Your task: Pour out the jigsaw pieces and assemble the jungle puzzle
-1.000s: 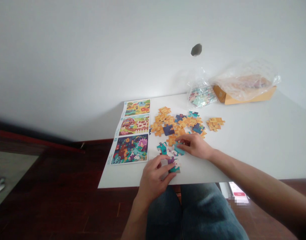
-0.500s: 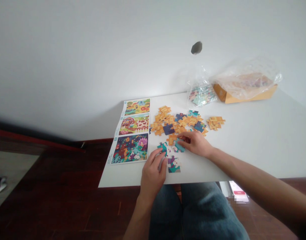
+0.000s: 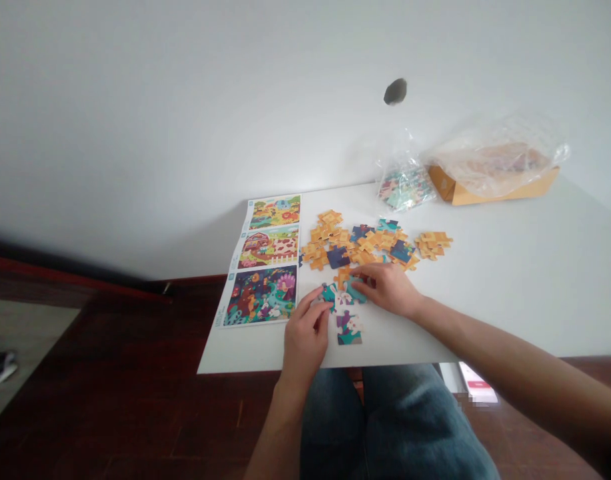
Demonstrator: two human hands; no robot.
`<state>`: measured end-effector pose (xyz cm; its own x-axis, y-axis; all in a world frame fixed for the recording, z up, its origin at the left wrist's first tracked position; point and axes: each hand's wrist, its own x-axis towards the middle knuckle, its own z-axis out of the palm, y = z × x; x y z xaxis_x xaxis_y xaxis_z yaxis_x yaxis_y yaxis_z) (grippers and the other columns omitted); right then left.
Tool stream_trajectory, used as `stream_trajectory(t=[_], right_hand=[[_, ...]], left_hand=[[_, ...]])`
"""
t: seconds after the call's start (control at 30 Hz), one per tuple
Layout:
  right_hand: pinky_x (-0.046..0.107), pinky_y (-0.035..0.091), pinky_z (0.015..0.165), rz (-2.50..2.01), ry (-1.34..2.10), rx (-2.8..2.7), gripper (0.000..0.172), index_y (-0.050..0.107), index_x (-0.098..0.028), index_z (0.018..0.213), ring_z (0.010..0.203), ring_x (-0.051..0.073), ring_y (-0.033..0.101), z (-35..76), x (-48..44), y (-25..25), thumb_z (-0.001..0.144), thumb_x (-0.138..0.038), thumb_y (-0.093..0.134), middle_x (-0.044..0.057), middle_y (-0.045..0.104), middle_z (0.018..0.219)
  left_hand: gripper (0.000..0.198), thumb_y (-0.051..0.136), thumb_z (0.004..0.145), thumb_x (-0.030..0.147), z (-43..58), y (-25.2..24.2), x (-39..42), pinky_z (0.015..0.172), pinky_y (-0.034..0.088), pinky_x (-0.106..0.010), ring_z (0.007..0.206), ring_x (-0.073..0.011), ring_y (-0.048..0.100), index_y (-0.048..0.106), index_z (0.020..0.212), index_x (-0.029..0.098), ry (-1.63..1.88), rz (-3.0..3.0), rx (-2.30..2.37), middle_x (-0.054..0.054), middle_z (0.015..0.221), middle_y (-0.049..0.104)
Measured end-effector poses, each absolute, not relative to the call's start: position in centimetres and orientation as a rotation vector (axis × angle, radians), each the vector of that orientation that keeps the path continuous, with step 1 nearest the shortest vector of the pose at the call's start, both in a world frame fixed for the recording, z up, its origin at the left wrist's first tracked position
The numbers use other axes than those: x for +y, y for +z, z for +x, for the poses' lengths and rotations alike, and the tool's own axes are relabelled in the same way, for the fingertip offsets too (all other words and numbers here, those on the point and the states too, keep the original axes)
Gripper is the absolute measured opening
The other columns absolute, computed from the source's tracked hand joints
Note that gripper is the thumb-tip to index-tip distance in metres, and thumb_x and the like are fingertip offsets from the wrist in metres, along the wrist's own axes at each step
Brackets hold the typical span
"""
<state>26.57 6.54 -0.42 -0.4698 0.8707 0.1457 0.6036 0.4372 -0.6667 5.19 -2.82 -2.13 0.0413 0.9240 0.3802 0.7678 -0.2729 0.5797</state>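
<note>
My left hand (image 3: 305,337) is on the white tabletop, its fingertips pressing on a teal jigsaw piece (image 3: 328,292). My right hand (image 3: 388,290) reaches in from the right, with its fingers pinching a second teal piece (image 3: 356,291). Between and below the hands lies a small joined section of purple, white and teal pieces (image 3: 348,328). Farther forward, a loose heap of pieces (image 3: 355,243) shows mostly orange backs, with some colored faces up. Part of the teal pieces is hidden under my fingers.
A smaller orange heap (image 3: 432,244) lies right of the main heap. Left of it is a printed sheet of three puzzle pictures (image 3: 268,261). A plastic bag of pieces (image 3: 404,185) and a bag-covered cardboard box (image 3: 492,179) sit at the back edge of the table (image 3: 485,287).
My left hand has moved forward from beside the joined section onto the teal piece, leaving that section uncovered. My right hand has barely moved, and the whole view has shifted slightly.
</note>
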Motion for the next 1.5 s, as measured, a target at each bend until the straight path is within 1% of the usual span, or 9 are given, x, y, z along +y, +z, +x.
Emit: stream_trajectory(t=[0.17,0.3,0.53,0.7,0.87,1.0,1.13,1.3,1.5], right_hand=[[0.026,0.044,0.068,-1.318,0.667,-2.236,0.023,0.074,-0.022,0.108,0.073,0.016,0.064,26.0,6.5,-0.3,0.092,-0.032,0.063,0.005,0.075,0.095],[0.026,0.044,0.071,-1.316,0.612,-2.291,0.025,0.073,-0.023,0.112,0.083,0.018,0.066,25.9,6.4,-0.3,0.094,-0.034,0.06,0.006,0.075,0.1],[0.028,0.043,0.069,-1.33,0.513,-2.354,0.026,0.072,-0.024,0.114,0.085,0.02,0.066,25.6,6.2,-0.3,0.096,-0.035,0.056,0.006,0.073,0.096],[0.03,0.047,0.076,-1.137,0.651,-2.23,0.025,0.072,-0.019,0.111,0.084,0.019,0.065,25.8,6.3,-0.4,0.096,-0.032,0.057,0.008,0.072,0.093],[0.03,0.05,0.084,-0.825,0.905,-2.101,0.023,0.068,-0.02,0.111,0.091,0.018,0.066,25.8,6.3,-0.2,0.099,-0.029,0.051,0.008,0.073,0.102],[0.033,0.05,0.086,-0.918,0.812,-2.12,0.022,0.069,-0.02,0.108,0.092,0.02,0.065,25.9,6.6,0.0,0.098,-0.027,0.051,0.008,0.073,0.098],[0.035,0.049,0.082,-1.074,0.628,-2.09,0.023,0.072,-0.019,0.108,0.087,0.022,0.062,26.3,6.7,-0.1,0.096,-0.026,0.054,0.009,0.072,0.089],[0.026,0.047,0.066,-1.15,0.788,-2.075,0.022,0.074,-0.021,0.108,0.065,0.014,0.06,25.8,6.0,-1.0,0.093,-0.031,0.06,0.005,0.074,0.086],[0.028,0.047,0.07,-1.28,0.589,-2.234,0.025,0.072,-0.019,0.108,0.074,0.017,0.066,24.9,5.7,-1.2,0.095,-0.034,0.057,0.007,0.075,0.09]], left_hand=[[0.022,0.052,0.094,0.012,5.3,-1.9,-2.4,0.102,0.055,-0.041,0.118,-0.0228,0.066,0.072,0.098,0.02,1.044,2.106,1.707,-0.009,0.129,0.068],[0.023,0.05,0.095,0.012,5.3,-1.8,-2.4,0.103,0.054,-0.042,0.119,-0.0225,0.066,0.072,0.099,0.02,1.033,2.096,1.698,-0.009,0.13,0.068],[0.026,0.047,0.095,0.011,5.4,-1.6,-2.4,0.106,0.052,-0.042,0.124,-0.0225,0.062,0.07,0.102,0.02,1.001,2.105,1.7,-0.009,0.134,0.065],[0.026,0.046,0.095,0.01,5.4,-1.7,-2.5,0.106,0.051,-0.043,0.125,-0.0225,0.061,0.069,0.103,0.021,0.993,2.103,1.696,-0.009,0.135,0.064],[0.026,0.046,0.095,0.01,5.4,-1.8,-2.6,0.108,0.05,-0.043,0.126,-0.0222,0.06,0.068,0.103,0.021,0.983,2.082,1.7,-0.009,0.135,0.063],[0.026,0.046,0.095,0.01,5.4,-1.8,-2.6,0.108,0.05,-0.043,0.127,-0.0221,0.059,0.067,0.104,0.021,0.991,2.072,1.701,-0.009,0.136,0.063],[0.025,0.047,0.094,0.01,5.5,-1.8,-2.6,0.106,0.052,-0.042,0.125,-0.0222,0.061,0.068,0.101,0.021,1.011,2.065,1.715,-0.008,0.133,0.065],[0.027,0.046,0.094,0.009,5.4,-1.8,-2.5,0.107,0.052,-0.042,0.125,-0.0218,0.061,0.069,0.103,0.021,1.004,2.078,1.706,-0.008,0.135,0.064],[0.03,0.046,0.095,0.009,5.3,-1.9,-2.4,0.108,0.052,-0.041,0.125,-0.0214,0.062,0.071,0.107,0.021,0.997,2.081,1.689,-0.008,0.136,0.064]])
